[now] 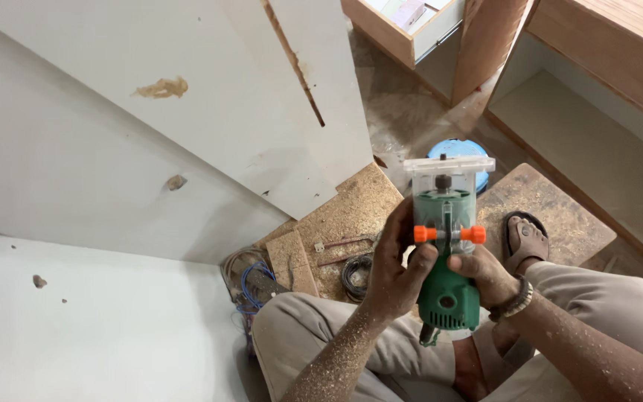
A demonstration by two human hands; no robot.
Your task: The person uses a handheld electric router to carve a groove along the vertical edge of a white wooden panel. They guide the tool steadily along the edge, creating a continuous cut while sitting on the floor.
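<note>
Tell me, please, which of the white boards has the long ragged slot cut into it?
The narrow white board leaning at top centre, above the green trim router. A brown slot runs down it; the other white boards show only small chips and stains.

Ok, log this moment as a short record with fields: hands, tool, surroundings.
left hand: left hand grips the side of the green trim router, thumb near an orange knob
right hand: right hand holds the router body from the other side
tool: clear base points away from the person, bit visible inside
surroundings: white boards, particle board offcuts, coiled wires, blue round lid, sandalled foot
</note>
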